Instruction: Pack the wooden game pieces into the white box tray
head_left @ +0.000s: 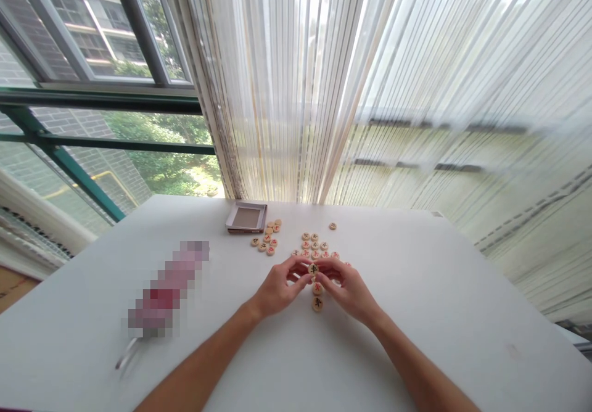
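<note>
Between the fingertips of my left hand (283, 282) and my right hand (346, 285) is a round wooden Chinese chess piece (313, 269) with a black character. Both hands are closed on its edges from either side. Just below it on the table lie a red-marked piece (317, 288) and a black-marked piece (317, 304), in a line towards me. Beyond my fingers, several more pieces (315, 246) lie in rows, some partly hidden by my hands.
A loose group of pieces (267, 238) lies to the left, near an open shallow box (246, 217). One piece (333, 226) sits apart at the back. A blurred-out pinkish object (166, 288) rests at the left of the white table (444, 313). Curtains (287, 91) and a window stand behind.
</note>
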`<act>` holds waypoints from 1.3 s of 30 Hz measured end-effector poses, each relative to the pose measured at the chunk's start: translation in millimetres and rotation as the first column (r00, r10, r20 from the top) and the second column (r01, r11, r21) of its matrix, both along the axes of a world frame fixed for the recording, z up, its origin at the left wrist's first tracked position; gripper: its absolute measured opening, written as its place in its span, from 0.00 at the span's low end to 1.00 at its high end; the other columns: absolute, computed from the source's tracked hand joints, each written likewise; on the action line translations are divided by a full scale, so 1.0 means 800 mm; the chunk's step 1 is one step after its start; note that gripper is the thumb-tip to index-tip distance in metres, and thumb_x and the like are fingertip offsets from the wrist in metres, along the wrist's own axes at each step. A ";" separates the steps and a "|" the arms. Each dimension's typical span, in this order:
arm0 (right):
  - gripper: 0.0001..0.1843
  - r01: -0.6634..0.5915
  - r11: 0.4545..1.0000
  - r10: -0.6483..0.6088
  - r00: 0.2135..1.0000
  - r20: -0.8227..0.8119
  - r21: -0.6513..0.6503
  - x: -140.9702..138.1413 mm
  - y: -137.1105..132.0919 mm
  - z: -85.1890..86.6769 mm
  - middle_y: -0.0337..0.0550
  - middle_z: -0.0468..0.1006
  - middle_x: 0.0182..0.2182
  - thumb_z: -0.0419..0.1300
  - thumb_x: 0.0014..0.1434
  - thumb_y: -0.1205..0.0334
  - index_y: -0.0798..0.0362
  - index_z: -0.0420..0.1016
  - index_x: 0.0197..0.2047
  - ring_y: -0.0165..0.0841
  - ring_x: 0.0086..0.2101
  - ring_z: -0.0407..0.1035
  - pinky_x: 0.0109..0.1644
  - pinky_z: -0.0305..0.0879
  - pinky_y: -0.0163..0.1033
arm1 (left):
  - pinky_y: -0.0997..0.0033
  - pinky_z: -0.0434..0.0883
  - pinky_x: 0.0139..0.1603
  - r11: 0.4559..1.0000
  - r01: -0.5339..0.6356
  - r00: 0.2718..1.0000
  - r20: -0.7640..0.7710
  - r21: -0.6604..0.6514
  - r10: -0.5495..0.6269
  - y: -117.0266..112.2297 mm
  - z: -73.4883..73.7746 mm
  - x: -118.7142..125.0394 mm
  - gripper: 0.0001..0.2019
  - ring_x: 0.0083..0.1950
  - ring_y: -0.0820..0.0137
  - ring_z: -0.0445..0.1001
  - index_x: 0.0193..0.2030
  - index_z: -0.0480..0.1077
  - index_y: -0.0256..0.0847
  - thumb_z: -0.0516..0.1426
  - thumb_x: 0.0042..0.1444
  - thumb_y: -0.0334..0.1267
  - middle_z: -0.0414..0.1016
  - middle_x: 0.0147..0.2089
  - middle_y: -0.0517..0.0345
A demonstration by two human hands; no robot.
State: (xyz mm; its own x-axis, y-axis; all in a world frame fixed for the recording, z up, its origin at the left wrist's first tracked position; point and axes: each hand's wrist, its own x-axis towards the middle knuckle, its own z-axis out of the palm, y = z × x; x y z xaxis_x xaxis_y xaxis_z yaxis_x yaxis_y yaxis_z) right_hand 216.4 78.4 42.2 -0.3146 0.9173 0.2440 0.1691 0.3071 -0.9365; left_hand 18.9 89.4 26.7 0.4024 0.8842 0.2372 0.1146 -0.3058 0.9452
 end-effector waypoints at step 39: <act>0.11 0.010 0.995 -0.013 0.999 0.034 0.095 0.003 -0.001 -0.010 0.43 0.81 0.38 0.62 0.63 0.60 0.50 0.74 0.49 0.36 0.38 0.78 0.45 0.76 0.41 | 0.69 0.76 0.40 0.995 -0.048 0.997 -0.061 0.090 0.054 0.002 -0.004 -0.007 0.14 0.37 0.69 0.78 0.50 0.71 0.40 0.62 0.58 0.41 0.79 0.37 0.56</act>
State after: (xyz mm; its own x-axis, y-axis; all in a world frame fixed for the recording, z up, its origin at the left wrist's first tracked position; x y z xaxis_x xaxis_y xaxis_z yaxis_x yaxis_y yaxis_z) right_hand 218.7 77.9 34.4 -0.3141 0.8940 0.3196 0.2043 0.3923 -0.8968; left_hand 13.5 91.3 23.4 0.3740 0.8806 0.2910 0.1907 -0.3801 0.9051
